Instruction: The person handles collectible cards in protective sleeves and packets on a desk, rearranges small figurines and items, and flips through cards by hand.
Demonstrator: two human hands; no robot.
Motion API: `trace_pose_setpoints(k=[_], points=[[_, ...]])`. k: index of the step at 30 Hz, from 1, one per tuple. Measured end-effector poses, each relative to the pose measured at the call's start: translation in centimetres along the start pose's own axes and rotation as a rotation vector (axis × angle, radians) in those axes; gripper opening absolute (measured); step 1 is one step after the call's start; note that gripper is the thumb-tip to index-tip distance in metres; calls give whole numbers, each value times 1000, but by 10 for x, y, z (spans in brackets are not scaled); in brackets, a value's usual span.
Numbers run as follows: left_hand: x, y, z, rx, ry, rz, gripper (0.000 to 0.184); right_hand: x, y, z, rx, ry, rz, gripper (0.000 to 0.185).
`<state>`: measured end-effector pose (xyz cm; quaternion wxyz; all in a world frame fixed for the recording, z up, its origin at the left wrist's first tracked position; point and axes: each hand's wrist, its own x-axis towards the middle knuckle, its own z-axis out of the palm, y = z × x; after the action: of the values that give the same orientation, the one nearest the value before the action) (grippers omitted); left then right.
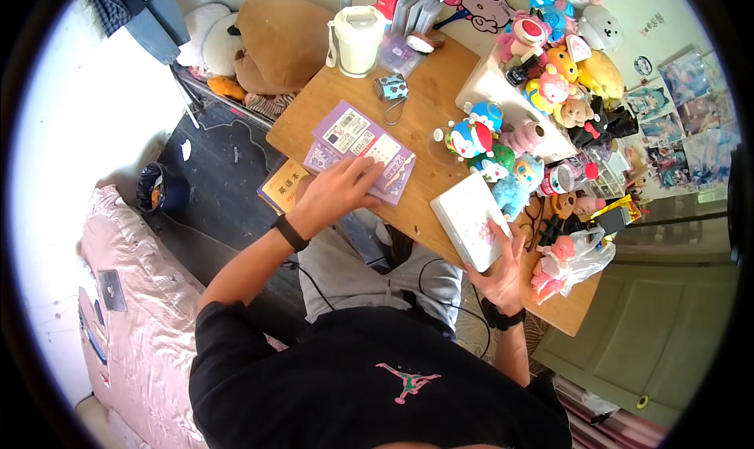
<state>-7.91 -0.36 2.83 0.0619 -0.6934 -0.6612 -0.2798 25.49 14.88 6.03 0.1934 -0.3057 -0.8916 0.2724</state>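
The left hand (338, 188) lies over the lower part of the purple booklets (375, 144), its fingers stretched out and slightly apart across the top cover. The booklets overlap a little out of line; the violet surface bears a white label with a barcode, a small red patch and pale lettering just beyond the fingertips. A yellow booklet (284, 186) with dark characters shows beside the left wrist.

The right hand (500, 267), fingers spread wide, rests on the near right corner of the white box (470, 217). The box is flat and rectangular with rounded corners, a smooth pale top and faint pink markings near the fingertips. Past it crowd colourful toys (491, 150); a crumpled clear plastic bag (585, 256) lies to the hand's right.
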Motion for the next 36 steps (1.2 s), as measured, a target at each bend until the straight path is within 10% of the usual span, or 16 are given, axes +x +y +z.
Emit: trace_pose_setpoints(k=[9, 11, 21, 36], points=[[-3, 43, -7, -174, 140, -158, 62, -15, -22, 22, 138, 119, 35, 82], [-3, 71, -5, -629, 101, -528, 76, -15, -35, 21, 165, 142, 3, 82], [65, 92, -11, -1680, 520, -812, 107, 56, -115, 39, 192, 361, -213, 77], [198, -40, -21, -1333, 342, -534, 63, 111, -118, 29, 214, 280, -200, 97]])
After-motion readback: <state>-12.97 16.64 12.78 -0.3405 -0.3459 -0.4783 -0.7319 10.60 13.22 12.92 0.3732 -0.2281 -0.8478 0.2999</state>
